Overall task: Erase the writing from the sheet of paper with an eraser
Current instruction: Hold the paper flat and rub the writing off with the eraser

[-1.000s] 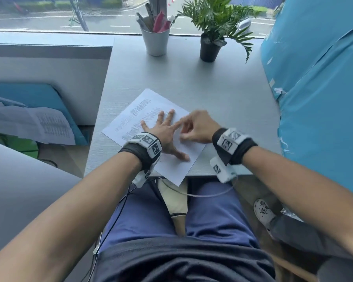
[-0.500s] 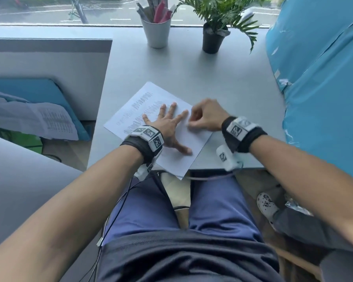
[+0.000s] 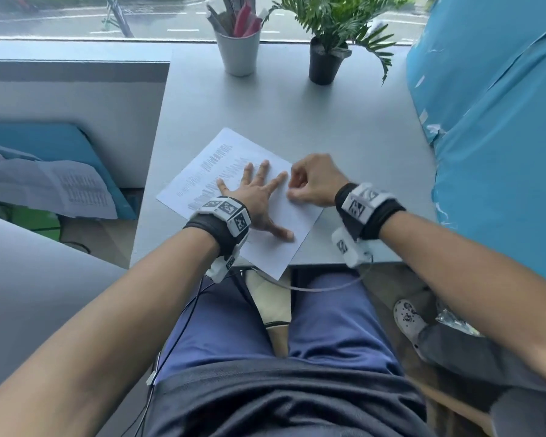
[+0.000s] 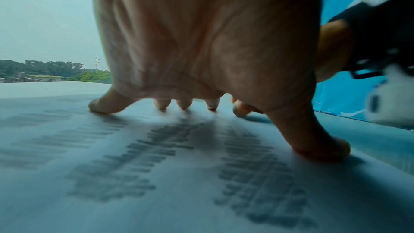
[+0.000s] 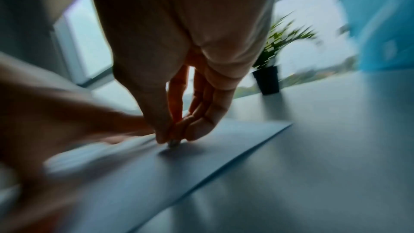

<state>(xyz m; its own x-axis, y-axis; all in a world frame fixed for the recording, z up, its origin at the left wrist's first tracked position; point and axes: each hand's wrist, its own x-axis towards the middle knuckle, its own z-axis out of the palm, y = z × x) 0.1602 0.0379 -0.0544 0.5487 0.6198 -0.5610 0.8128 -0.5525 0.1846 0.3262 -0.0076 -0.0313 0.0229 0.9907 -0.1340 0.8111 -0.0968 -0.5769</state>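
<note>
A white sheet of paper (image 3: 300, 216) with lines of grey writing lies slanted on the grey desk (image 3: 328, 115), its near corner hanging over the front edge. My left hand (image 3: 256, 197) lies flat on the sheet, fingers spread, pressing it down; the left wrist view shows its fingertips (image 4: 105, 105) on the paper (image 4: 156, 174). My right hand (image 3: 312, 181) sits just right of the left index finger, pinching a small eraser (image 5: 174, 143) whose tip touches the paper (image 5: 201, 157). The right wrist view is blurred by motion.
A white cup of pens (image 3: 238, 52) and a small potted plant (image 3: 325, 63) stand at the far end of the desk. Blue plastic sheeting (image 3: 492, 127) runs along the right edge. Left of the desk is a low partition (image 3: 76, 89).
My right hand has moved back and forth over the right part of the sheet beside the left index finger. The left hand stays pressed flat. The head view has dipped slightly.
</note>
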